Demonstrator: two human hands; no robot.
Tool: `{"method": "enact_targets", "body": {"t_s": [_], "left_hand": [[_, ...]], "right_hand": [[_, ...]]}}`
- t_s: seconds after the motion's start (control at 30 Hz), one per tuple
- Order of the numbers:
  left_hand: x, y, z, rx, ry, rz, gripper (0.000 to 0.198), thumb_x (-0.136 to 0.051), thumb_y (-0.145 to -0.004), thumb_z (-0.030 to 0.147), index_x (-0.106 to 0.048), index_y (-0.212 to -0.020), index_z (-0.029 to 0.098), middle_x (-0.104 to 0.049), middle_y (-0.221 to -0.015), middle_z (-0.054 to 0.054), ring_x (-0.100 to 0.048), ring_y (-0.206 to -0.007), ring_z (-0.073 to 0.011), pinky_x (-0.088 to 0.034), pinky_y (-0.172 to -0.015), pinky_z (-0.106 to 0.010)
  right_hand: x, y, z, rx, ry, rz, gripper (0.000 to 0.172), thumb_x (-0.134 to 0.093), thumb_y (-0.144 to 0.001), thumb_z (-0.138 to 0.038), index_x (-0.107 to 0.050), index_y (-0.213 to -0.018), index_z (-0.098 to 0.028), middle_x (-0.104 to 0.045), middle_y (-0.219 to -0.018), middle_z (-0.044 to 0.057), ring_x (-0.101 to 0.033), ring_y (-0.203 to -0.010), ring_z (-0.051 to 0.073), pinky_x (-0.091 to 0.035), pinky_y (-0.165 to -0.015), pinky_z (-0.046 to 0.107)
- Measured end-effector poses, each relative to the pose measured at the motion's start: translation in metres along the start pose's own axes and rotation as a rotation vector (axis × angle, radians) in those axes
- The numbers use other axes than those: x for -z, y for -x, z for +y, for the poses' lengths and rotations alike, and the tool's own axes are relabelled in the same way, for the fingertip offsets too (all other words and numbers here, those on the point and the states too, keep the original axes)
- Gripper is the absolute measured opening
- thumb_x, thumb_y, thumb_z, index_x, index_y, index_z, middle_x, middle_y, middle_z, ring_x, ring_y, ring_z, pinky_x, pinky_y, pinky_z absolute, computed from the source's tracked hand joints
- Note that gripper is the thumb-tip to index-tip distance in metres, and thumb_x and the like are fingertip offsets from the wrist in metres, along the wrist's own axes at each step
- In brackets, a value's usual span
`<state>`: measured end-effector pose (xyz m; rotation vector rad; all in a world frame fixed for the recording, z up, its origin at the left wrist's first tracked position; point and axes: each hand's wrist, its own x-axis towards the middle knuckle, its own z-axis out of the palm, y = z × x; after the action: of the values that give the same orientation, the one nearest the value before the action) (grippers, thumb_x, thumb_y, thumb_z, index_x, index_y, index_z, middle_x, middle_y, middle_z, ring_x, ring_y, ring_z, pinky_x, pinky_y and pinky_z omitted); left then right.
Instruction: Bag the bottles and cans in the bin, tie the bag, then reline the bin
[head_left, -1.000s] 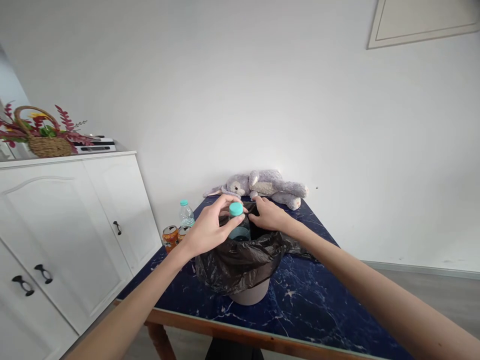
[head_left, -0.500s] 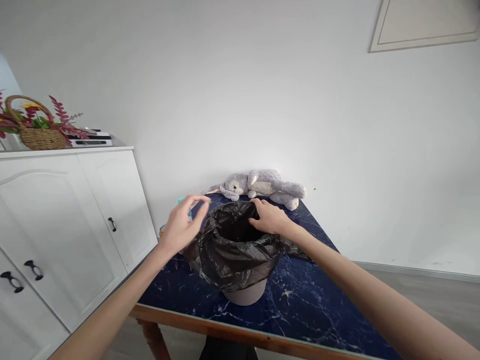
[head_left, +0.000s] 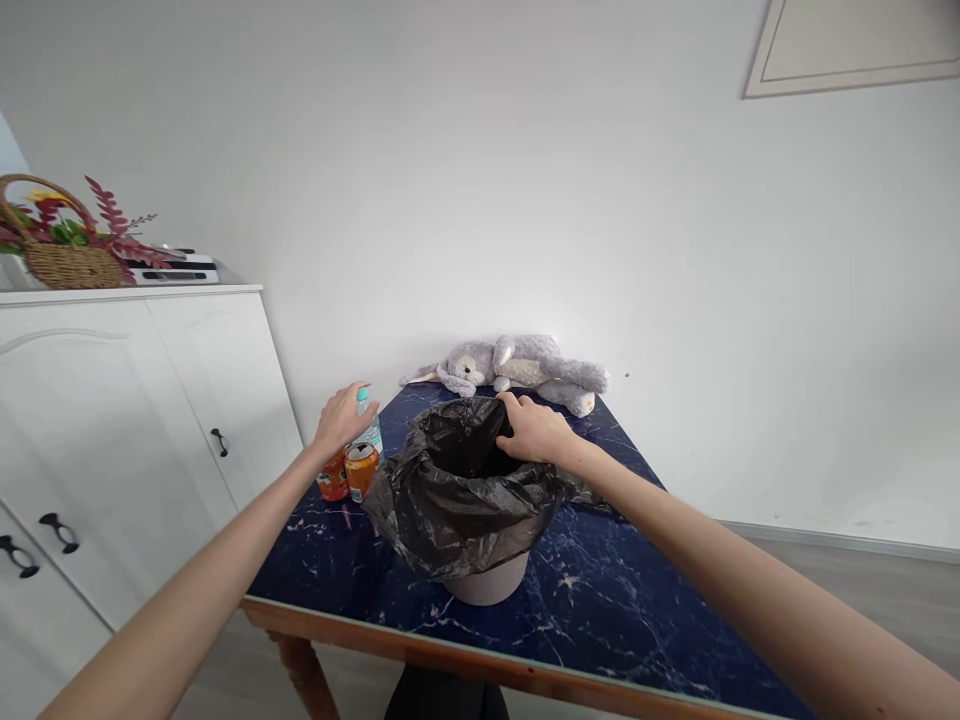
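A light-coloured trash can [head_left: 489, 584] stands on the table, lined with a black garbage bag [head_left: 472, 520] folded down over its rim. My right hand [head_left: 534, 432] holds the right side of the lined rim, its thumb inside the mouth. To the left, my left hand [head_left: 343, 415] is open, with thumb and fingers apart around the teal cap of a clear plastic bottle [head_left: 373, 436]. Whether it touches the bottle I cannot tell. Below that hand, two orange drink cans, a nearer one [head_left: 361, 473] and a partly covered one [head_left: 332, 480], stand side by side.
A grey plush rabbit [head_left: 525, 365] lies along the table's far edge by the wall. The table [head_left: 600, 610] has a dark blue marbled top and a wooden edge. At the left, a white cabinet [head_left: 202, 400] carries a wicker flower basket [head_left: 75, 264].
My left hand has moved left from beside the bag's rim to the bottle, bringing the cans into fuller view. My right hand stays on the rim.
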<state>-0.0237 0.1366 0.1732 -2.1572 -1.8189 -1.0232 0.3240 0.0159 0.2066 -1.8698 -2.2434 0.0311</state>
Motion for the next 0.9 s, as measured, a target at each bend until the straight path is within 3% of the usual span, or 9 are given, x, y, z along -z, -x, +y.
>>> {"method": "enact_targets", "body": {"t_s": [0.17,0.33,0.5,0.57,0.6,0.73,0.83,0.9], "left_hand": [[-0.007,0.003,0.007,-0.053,-0.014,-0.023,0.029,-0.052,-0.094,0.030,-0.064,-0.119,0.022,-0.073,-0.123,-0.013,-0.066,-0.113,-0.0329,-0.051,-0.098,-0.045],[0.007,0.005,0.037,-0.163,0.048,0.097,0.022,-0.051,-0.099,0.032,-0.063,-0.115,0.022,-0.072,-0.118,-0.012,-0.069,-0.107,-0.0315,-0.055,-0.095,-0.046],[0.055,0.006,0.096,-0.263,0.212,0.358,0.034,-0.047,-0.109,0.036,-0.045,-0.140,0.022,-0.061,-0.143,-0.014,-0.066,-0.127,-0.0238,-0.056,-0.108,-0.042],[0.081,0.016,0.125,-0.396,0.432,0.520,0.041,-0.060,-0.106,0.037,-0.044,-0.141,0.024,-0.061,-0.143,-0.013,-0.068,-0.126,-0.0232,-0.060,-0.105,-0.041],[0.093,0.023,0.139,-0.447,0.497,0.541,0.040,-0.063,-0.105,0.036,-0.046,-0.140,0.027,-0.062,-0.142,-0.011,-0.070,-0.123,-0.0225,-0.062,-0.104,-0.041],[0.125,0.060,0.178,-0.554,0.617,0.379,0.033,-0.067,-0.104,0.037,-0.057,-0.133,0.029,-0.068,-0.135,-0.007,-0.073,-0.120,-0.0234,-0.065,-0.103,-0.042],[0.133,0.079,0.186,-0.541,0.618,0.306,0.027,-0.068,-0.104,0.036,-0.063,-0.129,0.028,-0.071,-0.129,-0.006,-0.075,-0.118,-0.0251,-0.067,-0.101,-0.043],[0.135,0.085,0.183,-0.536,0.583,0.338,0.026,-0.068,-0.103,0.035,-0.064,-0.128,0.028,-0.072,-0.127,-0.006,-0.075,-0.117,-0.0252,-0.068,-0.100,-0.042]], "right_hand": [[0.002,0.000,-0.002,-0.013,0.015,-0.008,0.068,-0.067,-0.097,-0.040,-0.041,-0.156,-0.019,-0.061,-0.144,0.017,-0.066,-0.122,0.033,-0.053,-0.101,0.052],[0.003,0.001,-0.002,-0.013,0.011,-0.009,0.068,-0.068,-0.098,-0.043,-0.043,-0.156,-0.019,-0.061,-0.143,0.016,-0.066,-0.120,0.031,-0.054,-0.101,0.052],[0.001,0.000,-0.002,-0.008,-0.017,-0.003,0.069,-0.067,-0.097,-0.042,-0.041,-0.156,-0.020,-0.060,-0.145,0.019,-0.065,-0.125,0.037,-0.052,-0.101,0.051],[0.000,-0.001,-0.002,-0.011,-0.038,0.006,0.065,-0.062,-0.100,-0.049,-0.042,-0.155,-0.020,-0.060,-0.145,0.021,-0.065,-0.127,0.040,-0.052,-0.101,0.052],[0.000,-0.001,-0.001,-0.016,-0.051,0.011,0.061,-0.056,-0.103,-0.052,-0.044,-0.153,-0.020,-0.061,-0.144,0.021,-0.066,-0.126,0.040,-0.052,-0.101,0.052],[-0.002,-0.003,0.003,-0.031,-0.103,0.025,0.049,-0.043,-0.111,-0.051,-0.054,-0.144,-0.018,-0.066,-0.135,0.017,-0.070,-0.115,0.032,-0.055,-0.098,0.052],[-0.002,-0.004,0.006,-0.013,-0.143,0.037,0.041,-0.057,-0.108,-0.047,-0.061,-0.138,-0.019,-0.068,-0.130,0.011,-0.070,-0.110,0.025,-0.057,-0.098,0.049],[-0.003,-0.005,0.007,0.007,-0.172,0.054,0.040,-0.061,-0.106,-0.046,-0.063,-0.135,-0.019,-0.069,-0.129,0.009,-0.070,-0.111,0.024,-0.058,-0.099,0.048]]}}
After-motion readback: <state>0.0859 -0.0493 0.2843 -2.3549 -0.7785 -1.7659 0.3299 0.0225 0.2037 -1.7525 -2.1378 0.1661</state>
